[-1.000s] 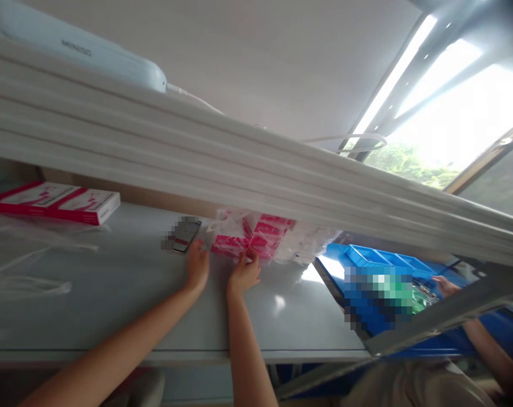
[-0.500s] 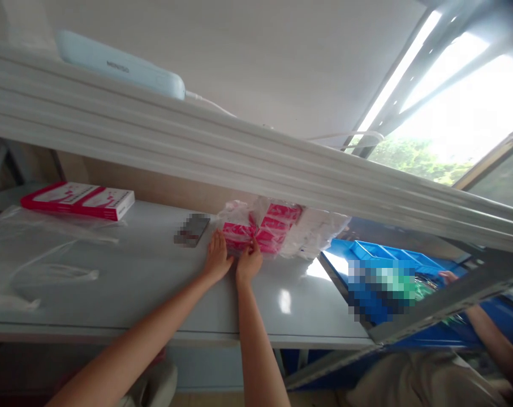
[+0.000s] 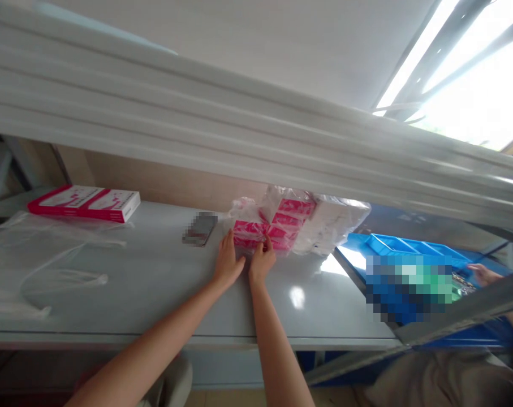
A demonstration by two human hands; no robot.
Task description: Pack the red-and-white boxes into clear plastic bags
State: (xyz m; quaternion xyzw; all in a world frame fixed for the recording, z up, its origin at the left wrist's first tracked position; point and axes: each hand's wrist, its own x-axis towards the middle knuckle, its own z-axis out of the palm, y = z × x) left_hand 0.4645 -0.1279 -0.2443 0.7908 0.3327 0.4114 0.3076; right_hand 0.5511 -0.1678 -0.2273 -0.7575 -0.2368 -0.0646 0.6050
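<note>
A clear plastic bag (image 3: 324, 229) with several pink packs (image 3: 288, 220) inside lies toward the back of the grey table. My left hand (image 3: 228, 263) rests at the bag's front left corner, fingers stretched out and thumb apart. Beside it, my right hand (image 3: 262, 263) has its fingertips pinched together at the bag's front edge, seemingly on the plastic; the exact grip is too small to make out. To the left of the bag lies a dark flat rectangular thing (image 3: 200, 229), blurred by pixelation.
Red-and-white boxes (image 3: 84, 202) lie at the back left, with clear plastic bags (image 3: 48, 265) before them. A ridged shelf edge (image 3: 239, 130) crosses above the table (image 3: 154, 288). At right, past a metal strut (image 3: 464, 311), a co-worker's hand (image 3: 485, 275) is near blue bins (image 3: 417, 249).
The whole view has shifted, so things appear farther right and the shelf edge higher. My hands keep nearly the same pose at the bag.
</note>
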